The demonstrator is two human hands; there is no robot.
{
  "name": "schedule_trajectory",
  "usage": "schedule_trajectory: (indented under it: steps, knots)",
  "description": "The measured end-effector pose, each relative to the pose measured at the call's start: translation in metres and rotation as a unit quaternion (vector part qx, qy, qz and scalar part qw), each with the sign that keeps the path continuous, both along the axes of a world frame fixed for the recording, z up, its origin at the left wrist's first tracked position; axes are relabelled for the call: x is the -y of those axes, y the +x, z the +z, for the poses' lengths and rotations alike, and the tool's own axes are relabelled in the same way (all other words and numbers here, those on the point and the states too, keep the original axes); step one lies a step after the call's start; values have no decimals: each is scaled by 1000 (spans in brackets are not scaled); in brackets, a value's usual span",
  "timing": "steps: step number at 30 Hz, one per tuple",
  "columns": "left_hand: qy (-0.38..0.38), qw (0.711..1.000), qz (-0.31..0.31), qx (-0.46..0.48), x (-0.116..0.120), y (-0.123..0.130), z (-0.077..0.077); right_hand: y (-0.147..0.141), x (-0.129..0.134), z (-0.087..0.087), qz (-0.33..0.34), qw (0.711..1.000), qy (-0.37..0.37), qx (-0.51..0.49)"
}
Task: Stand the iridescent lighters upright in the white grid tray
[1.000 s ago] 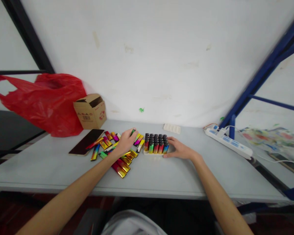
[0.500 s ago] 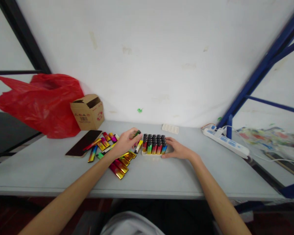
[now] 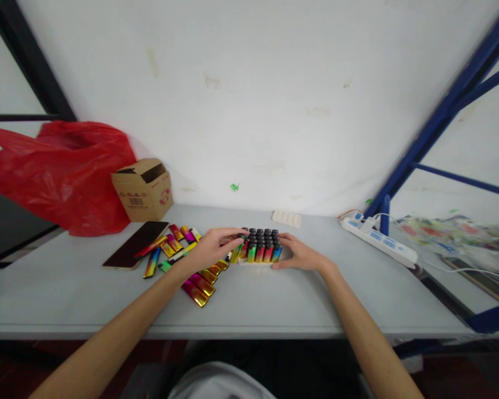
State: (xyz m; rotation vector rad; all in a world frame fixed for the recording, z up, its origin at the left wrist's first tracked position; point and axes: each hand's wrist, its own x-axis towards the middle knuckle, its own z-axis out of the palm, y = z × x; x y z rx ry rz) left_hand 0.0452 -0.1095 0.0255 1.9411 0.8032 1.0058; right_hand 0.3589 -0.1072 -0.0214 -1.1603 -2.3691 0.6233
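Observation:
Several lighters [image 3: 260,253] with black tops and bright, colour-graded bodies stand upright in close rows in a white tray [image 3: 258,264]. My left hand [image 3: 208,252] pinches one yellow-green lighter [image 3: 237,253], held at the left end of these rows, slightly tilted. The fingertips partly cover its top. At the right end, my right hand [image 3: 301,256] grips the tray, thumb at the front corner and fingers behind. Loose lighters [image 3: 196,292] in shiny red, gold, blue and green lie in a pile beneath and around my left forearm.
A dark phone [image 3: 133,244] lies left of the pile, a lighter across its edge. Behind stand a cardboard box [image 3: 143,191] and a red plastic bag [image 3: 70,177]. A second white tray [image 3: 286,218] lies by the wall; a power strip [image 3: 378,242] is at right.
My left hand has moved slightly right and lowered its lighter from a tilted position beside the rows to their left end. My right hand stays on the tray. The view has shifted slightly.

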Motion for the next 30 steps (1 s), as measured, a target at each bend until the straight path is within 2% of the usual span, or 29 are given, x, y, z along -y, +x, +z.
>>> schedule_trajectory:
  steps: [6, 11, 18, 25, 30]
  knots:
    - [97, 994, 17, -53, -2, -6, -4, -1, 1, 2, -1, 1000, -4, 3]
    - [100, 993, -2, -69, -1, -6, -4, -1, 1, 1, -1, 1000, -4, 0]
    - [142, 985, -10, -96, -1, -4, -7, -1, 0, 0, -2, 1000, -5, 0]
    - [161, 976, -41, -142, -1, -10, -1, -1, 2, 3, -3, 1000, -5, 3]
    - [173, 973, -7, -153, 0, -4, -7, -3, 5, 4, -5, 1000, -2, 7]
